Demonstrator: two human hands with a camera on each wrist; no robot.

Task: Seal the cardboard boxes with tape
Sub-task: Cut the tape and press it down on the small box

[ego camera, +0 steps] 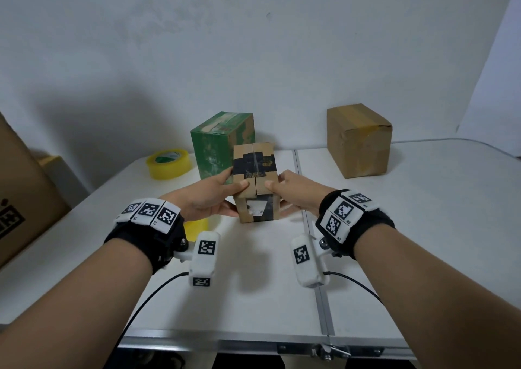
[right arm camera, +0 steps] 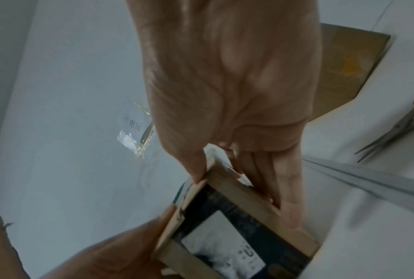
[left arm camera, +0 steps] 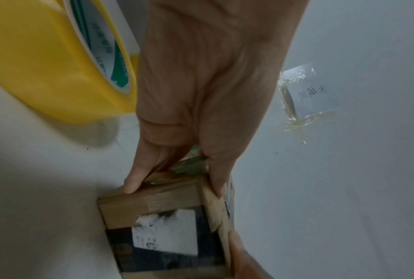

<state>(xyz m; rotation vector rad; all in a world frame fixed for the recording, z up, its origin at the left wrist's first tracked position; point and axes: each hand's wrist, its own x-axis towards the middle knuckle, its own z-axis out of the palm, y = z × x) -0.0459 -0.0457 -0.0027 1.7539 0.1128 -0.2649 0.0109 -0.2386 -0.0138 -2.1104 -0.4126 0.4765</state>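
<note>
A small brown cardboard box (ego camera: 255, 171) with a black band and a white label stands on the white table (ego camera: 253, 298), mid-way across. Its two top flaps lie closed, meeting at a middle seam. My left hand (ego camera: 225, 191) grips its left side, thumb on the left flap. My right hand (ego camera: 284, 191) grips the right side, thumb on the right flap. The left wrist view shows my left hand (left arm camera: 201, 113) clamping the box (left arm camera: 165, 236). In the right wrist view my right hand (right arm camera: 237, 94) clamps the box (right arm camera: 224, 236). A yellow tape roll (ego camera: 169, 164) lies at the back left.
A green box (ego camera: 222, 143) stands right behind the small one, and a taped brown box (ego camera: 359, 140) stands at the back right. A large carton (ego camera: 25, 194) stands off the table's left. Another yellow roll (ego camera: 197, 227) lies under my left wrist. Scissors (right arm camera: 396, 128) lie right.
</note>
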